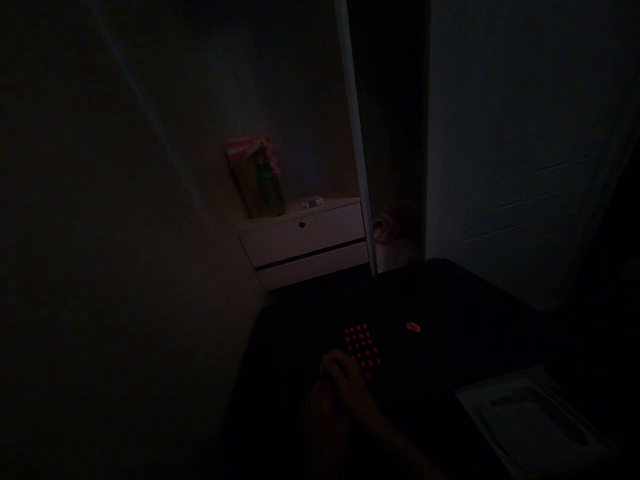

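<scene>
In deep gloom, my right hand (349, 385) and my left hand (324, 408) meet low in the middle of the head view, over a black table (430, 293). The fingers of both hands look curled in against each other. Whatever they may hold is lost in the dark. Just beyond them, small round red pieces (361, 337) lie in neat rows, partly covered by my right hand. Farther right rests a small orange-red object (413, 327) whose kind I cannot make out.
A flat pale packet or sheet (530, 417) lies at the table's right front. Behind the table stands a cabinet with pale drawers (310, 233); on its ledge are a red-topped box (255, 177) and a small item (313, 202). A pale wall (500, 153) rises at right.
</scene>
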Action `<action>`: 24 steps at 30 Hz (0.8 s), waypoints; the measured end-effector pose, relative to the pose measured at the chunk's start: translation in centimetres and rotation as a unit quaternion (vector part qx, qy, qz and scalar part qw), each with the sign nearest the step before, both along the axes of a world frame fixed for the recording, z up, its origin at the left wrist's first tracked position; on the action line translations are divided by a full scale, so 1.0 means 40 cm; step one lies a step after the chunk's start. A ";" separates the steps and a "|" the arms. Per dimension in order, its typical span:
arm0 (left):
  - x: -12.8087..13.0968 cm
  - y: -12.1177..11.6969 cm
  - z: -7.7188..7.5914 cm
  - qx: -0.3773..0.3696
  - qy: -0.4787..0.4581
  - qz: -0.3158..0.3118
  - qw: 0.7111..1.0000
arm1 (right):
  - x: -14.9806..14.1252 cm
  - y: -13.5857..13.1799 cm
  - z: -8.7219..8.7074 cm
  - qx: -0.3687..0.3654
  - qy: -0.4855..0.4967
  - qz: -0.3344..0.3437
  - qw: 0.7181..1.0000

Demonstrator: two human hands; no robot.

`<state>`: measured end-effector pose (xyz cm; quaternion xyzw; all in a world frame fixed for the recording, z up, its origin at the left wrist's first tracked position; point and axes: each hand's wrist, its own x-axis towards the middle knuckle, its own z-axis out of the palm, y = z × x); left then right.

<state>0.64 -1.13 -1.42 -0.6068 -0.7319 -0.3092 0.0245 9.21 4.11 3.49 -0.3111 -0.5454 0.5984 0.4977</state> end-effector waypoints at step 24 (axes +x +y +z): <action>-0.001 -0.002 -0.007 0.008 0.020 0.008 1.000 | -0.003 0.001 -0.005 0.016 -0.005 -0.002 1.000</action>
